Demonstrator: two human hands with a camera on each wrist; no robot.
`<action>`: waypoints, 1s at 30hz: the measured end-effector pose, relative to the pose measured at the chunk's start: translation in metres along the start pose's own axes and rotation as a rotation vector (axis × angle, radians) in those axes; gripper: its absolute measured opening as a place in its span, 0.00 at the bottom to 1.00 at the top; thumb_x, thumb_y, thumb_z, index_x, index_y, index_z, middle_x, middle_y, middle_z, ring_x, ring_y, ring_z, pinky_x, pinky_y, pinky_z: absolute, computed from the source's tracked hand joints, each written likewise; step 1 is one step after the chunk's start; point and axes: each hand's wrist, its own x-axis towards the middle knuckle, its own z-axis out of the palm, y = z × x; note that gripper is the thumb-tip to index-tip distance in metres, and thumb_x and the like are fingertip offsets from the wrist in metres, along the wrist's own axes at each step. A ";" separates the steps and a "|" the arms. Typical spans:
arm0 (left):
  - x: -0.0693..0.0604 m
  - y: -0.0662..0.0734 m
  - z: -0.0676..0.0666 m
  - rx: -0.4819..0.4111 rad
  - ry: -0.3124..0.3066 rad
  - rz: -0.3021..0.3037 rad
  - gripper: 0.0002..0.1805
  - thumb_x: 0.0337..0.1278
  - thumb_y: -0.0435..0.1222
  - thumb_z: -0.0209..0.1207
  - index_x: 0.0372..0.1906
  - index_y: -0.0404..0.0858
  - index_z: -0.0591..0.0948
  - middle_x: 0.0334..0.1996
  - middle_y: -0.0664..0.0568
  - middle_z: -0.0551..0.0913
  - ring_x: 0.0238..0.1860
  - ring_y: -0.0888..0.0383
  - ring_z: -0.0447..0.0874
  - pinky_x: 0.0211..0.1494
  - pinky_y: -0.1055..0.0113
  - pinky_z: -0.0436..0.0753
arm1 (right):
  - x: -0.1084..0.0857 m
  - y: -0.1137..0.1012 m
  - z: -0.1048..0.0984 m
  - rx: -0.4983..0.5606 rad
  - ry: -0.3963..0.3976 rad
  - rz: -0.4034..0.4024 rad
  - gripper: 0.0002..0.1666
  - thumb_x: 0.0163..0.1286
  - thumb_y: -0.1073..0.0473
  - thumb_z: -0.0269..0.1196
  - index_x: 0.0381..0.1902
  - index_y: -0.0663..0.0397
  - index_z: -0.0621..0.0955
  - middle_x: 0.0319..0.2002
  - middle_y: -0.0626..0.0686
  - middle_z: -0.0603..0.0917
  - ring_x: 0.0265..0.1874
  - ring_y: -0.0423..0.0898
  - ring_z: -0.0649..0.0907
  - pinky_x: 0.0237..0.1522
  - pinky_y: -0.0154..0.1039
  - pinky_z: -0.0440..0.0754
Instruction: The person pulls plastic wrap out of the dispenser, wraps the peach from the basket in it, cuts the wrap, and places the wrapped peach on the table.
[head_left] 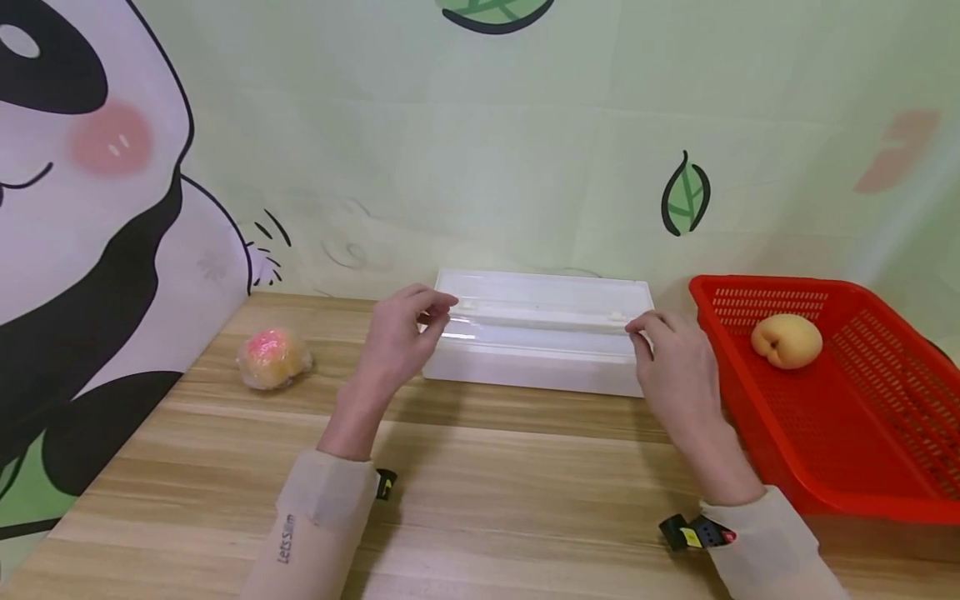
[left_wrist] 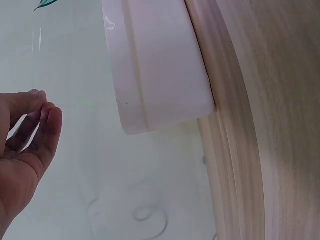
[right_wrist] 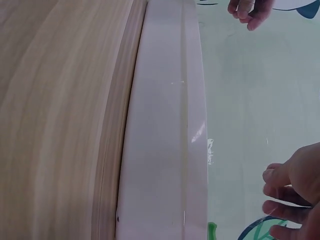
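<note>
A long white cling film box (head_left: 528, 368) lies on the wooden table against the wall, its top showing a lengthwise strip. My left hand (head_left: 397, 333) is above the box's left end, thumb and fingertips pinched together. Over the right end, my right hand (head_left: 678, 367) pinches in the same way. Both seem to hold the edge of clear cling film (right_wrist: 210, 151), which shows only as faint glints and creases in the wrist views. Left of the box sits a pink-and-yellow peach (head_left: 273, 358) wrapped in clear film.
A red plastic basket (head_left: 780, 454) stands at the right, close to my right forearm, with a yellow peach (head_left: 787, 341) inside. Behind the table (head_left: 510, 500) hangs a pale green backdrop (head_left: 525, 183) printed with a panda and leaves.
</note>
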 end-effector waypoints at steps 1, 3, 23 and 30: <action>0.000 0.000 0.000 0.001 -0.003 0.000 0.09 0.62 0.20 0.62 0.42 0.30 0.89 0.37 0.46 0.86 0.37 0.53 0.84 0.44 0.62 0.86 | 0.000 0.000 0.000 -0.006 -0.015 0.006 0.08 0.65 0.72 0.70 0.42 0.64 0.86 0.39 0.63 0.86 0.35 0.59 0.81 0.41 0.55 0.83; 0.000 0.000 0.000 0.004 -0.010 -0.004 0.08 0.62 0.20 0.62 0.41 0.30 0.88 0.37 0.46 0.86 0.37 0.53 0.84 0.44 0.61 0.86 | 0.000 0.001 -0.001 -0.006 -0.060 0.024 0.09 0.68 0.70 0.68 0.46 0.64 0.85 0.37 0.63 0.86 0.31 0.57 0.80 0.39 0.53 0.84; 0.000 0.002 -0.003 -0.005 -0.020 -0.067 0.06 0.62 0.20 0.62 0.38 0.29 0.88 0.36 0.44 0.85 0.36 0.51 0.82 0.42 0.60 0.84 | 0.001 -0.003 -0.016 0.081 -0.144 0.106 0.11 0.67 0.70 0.69 0.47 0.66 0.88 0.42 0.66 0.87 0.37 0.60 0.84 0.43 0.57 0.85; 0.001 0.002 -0.003 0.008 0.037 -0.046 0.05 0.63 0.21 0.64 0.38 0.30 0.88 0.36 0.45 0.86 0.36 0.52 0.82 0.41 0.61 0.83 | 0.001 -0.004 -0.016 0.104 -0.053 0.115 0.11 0.68 0.69 0.69 0.48 0.66 0.88 0.46 0.66 0.86 0.42 0.63 0.83 0.44 0.58 0.84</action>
